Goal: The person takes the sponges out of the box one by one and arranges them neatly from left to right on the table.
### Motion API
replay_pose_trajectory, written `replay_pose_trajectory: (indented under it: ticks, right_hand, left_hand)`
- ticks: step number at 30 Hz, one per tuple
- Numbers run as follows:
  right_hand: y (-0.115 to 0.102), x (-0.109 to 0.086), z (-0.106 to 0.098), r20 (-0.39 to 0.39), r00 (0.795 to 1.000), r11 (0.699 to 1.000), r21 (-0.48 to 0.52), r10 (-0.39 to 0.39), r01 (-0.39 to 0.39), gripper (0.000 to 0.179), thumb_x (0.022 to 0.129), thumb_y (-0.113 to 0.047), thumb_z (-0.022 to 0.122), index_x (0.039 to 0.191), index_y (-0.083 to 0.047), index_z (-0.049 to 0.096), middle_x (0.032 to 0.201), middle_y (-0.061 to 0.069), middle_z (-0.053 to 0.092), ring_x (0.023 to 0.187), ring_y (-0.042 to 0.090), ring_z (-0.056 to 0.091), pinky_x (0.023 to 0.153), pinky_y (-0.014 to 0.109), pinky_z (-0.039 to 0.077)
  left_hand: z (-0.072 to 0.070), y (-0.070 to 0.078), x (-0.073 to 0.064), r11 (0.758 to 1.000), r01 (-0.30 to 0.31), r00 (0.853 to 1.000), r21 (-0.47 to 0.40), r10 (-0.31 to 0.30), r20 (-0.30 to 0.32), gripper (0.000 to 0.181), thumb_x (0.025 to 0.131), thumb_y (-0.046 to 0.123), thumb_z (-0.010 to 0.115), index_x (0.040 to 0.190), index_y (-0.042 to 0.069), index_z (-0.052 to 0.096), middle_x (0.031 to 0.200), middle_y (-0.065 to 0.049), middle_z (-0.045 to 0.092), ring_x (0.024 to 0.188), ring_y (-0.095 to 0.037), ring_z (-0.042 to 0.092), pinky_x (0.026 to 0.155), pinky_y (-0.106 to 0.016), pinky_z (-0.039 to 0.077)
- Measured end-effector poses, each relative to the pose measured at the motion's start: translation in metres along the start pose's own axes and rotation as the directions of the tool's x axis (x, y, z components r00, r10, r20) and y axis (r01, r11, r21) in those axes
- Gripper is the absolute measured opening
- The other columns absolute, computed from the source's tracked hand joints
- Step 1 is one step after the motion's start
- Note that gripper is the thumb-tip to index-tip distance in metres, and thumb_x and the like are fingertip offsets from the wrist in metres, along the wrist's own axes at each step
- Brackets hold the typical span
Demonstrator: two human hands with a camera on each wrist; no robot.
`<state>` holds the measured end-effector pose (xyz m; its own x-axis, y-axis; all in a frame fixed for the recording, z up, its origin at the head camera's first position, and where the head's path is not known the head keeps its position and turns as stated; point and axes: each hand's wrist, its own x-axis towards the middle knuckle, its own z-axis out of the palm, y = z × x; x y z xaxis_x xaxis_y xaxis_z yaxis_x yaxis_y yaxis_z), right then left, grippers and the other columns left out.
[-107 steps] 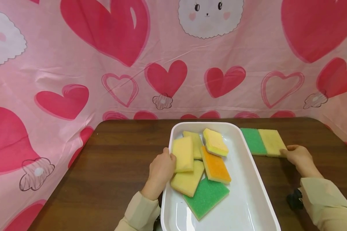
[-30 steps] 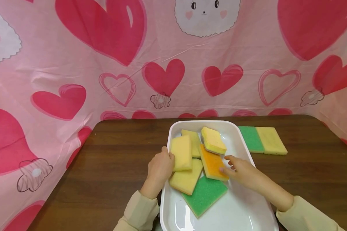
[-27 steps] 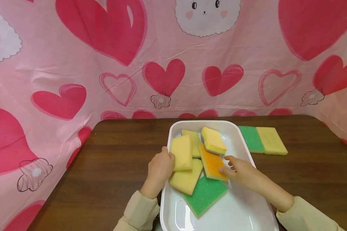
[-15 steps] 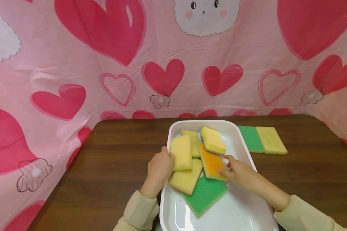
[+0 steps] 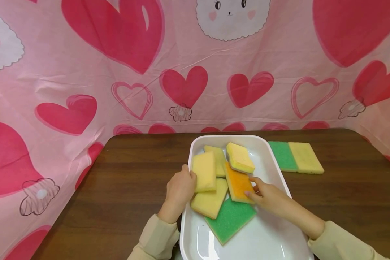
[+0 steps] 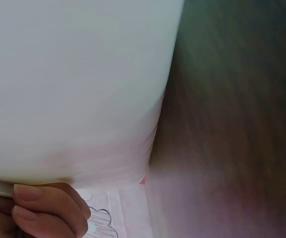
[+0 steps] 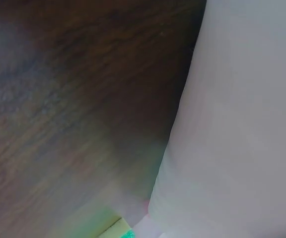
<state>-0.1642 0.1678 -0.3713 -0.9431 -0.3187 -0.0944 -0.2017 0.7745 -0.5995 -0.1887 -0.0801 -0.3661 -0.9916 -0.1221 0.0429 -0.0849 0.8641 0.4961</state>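
My left hand [image 5: 179, 187] grips the left rim of the white tray [image 5: 185, 231]; in the left wrist view its curled fingers [image 6: 53, 210] show at the rim. My right hand [image 5: 271, 196] reaches over the tray's right side and pinches the orange-topped sponge [image 5: 238, 180] by its right edge, thumb on top. Around it inside the tray lie a thick yellow sponge [image 5: 241, 158], a pale yellow sponge [image 5: 204, 171] beside the left hand, two more yellow sponges, and a green-faced sponge [image 5: 230, 219]. The right hand is out of sight in the right wrist view.
Right of the tray, a green sponge [image 5: 282, 156] and a yellow sponge [image 5: 306, 158] lie side by side on the dark wooden table [image 5: 133, 173]. A pink curtain with hearts [image 5: 133, 97] hangs behind the table.
The right hand has left the yellow sponge on the table and come into the tray; its fingers have closed onto the orange-topped sponge. The left hand stays on the rim.
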Motion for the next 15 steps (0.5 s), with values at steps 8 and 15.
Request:
replay_pose_trajectory:
  ticks: [8,15]
  right_hand:
    - [0.0018,-0.0003,0.0015,-0.032,0.999,0.999,0.028,-0.026,0.027,0.06,0.089,-0.025,0.064,0.13,0.012,0.041,0.095,0.015,0.068,0.082,0.022,0.065,0.073,0.038,0.052]
    - [0.0014,0.0004,0.0011,-0.06,0.998,0.997,0.082,-0.009,0.014,0.075,0.082,-0.023,0.073,0.134,0.013,0.033,0.091,0.013,0.062,0.077,0.018,0.061,0.069,0.033,0.051]
  left_hand:
    - [0.0,0.0003,-0.0003,1.0,-0.001,1.0,0.003,0.001,-0.003,0.024,0.094,0.022,0.043,0.095,0.0,0.052,0.078,-0.022,0.065,0.067,-0.035,0.062,0.059,-0.048,0.045]
    - [-0.0005,0.0004,-0.0005,1.0,-0.002,1.0,0.002,0.002,0.001,0.025,0.094,0.022,0.043,0.097,-0.001,0.052,0.077,-0.021,0.064,0.067,-0.034,0.062,0.058,-0.047,0.045]
